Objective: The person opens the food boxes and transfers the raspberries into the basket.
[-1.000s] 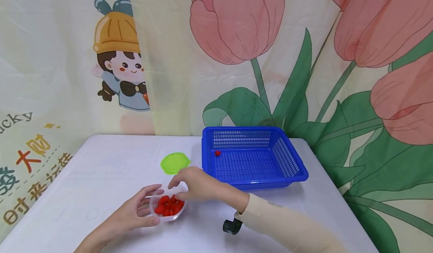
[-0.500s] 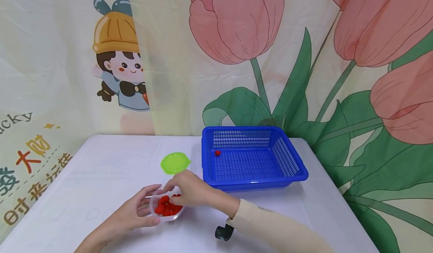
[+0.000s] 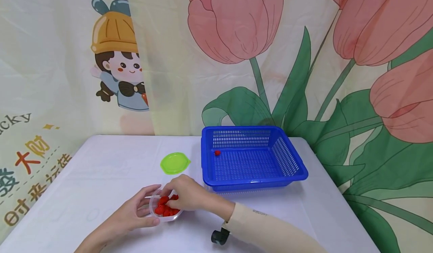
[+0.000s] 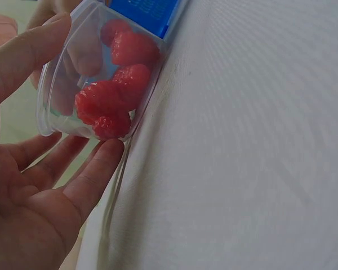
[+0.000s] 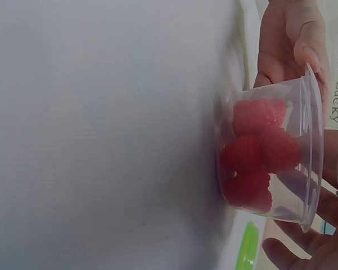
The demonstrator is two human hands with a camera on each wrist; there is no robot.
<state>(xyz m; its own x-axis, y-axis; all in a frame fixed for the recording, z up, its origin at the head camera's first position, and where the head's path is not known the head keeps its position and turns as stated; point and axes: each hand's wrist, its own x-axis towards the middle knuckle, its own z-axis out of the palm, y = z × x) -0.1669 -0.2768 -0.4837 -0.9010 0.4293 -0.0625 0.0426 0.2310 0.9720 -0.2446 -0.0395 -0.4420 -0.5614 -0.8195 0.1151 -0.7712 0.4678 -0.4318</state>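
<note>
A clear plastic tub (image 3: 167, 218) holding several red raspberries (image 3: 159, 209) stands on the white table. My left hand (image 3: 130, 212) holds it from the left, thumb and fingers around its side; the left wrist view has this thumb at the rim and a fingertip against the wall. From the right, my right hand (image 3: 189, 193) reaches over the rim, its thumb and forefinger down among the raspberries. Its fingertips are partly hidden, so whether they pinch a berry cannot be told. Through the wall, the right wrist view shows raspberries (image 5: 259, 154) piled on the bottom.
Just beyond the tub lies a bright green lid (image 3: 175, 163). A blue perforated basket (image 3: 253, 184) stands to the right, one red berry (image 3: 217, 153) in its back left corner. A black camera (image 3: 220, 237) sits under the right sleeve. A printed curtain hangs behind the table.
My right hand has moved left and down, deeper into the tub, its thumb now further among the raspberries. The left hand and the tub have stayed in place.
</note>
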